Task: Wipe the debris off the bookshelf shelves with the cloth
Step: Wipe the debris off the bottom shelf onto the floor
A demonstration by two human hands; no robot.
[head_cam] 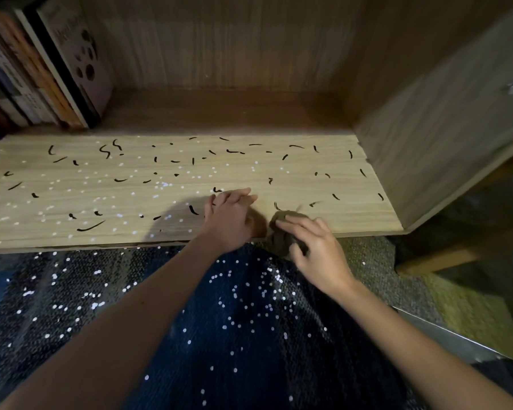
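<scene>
Many dark curled scraps (91, 225) on shelf (296, 189), brown cloth (282, 216) bunched

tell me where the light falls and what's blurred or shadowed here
Head view: light hits the front of the shelf, its back and the books are dim; the left hand throws a shadow leftward; the right hand and cloth are motion-blurred; wide-angle bends the edges.

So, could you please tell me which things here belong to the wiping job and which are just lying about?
Job: cloth, dark debris bits, shelf, right hand gripping the cloth, left hand on the shelf.
Lying about: books, sequinned fabric, carpet.
</scene>
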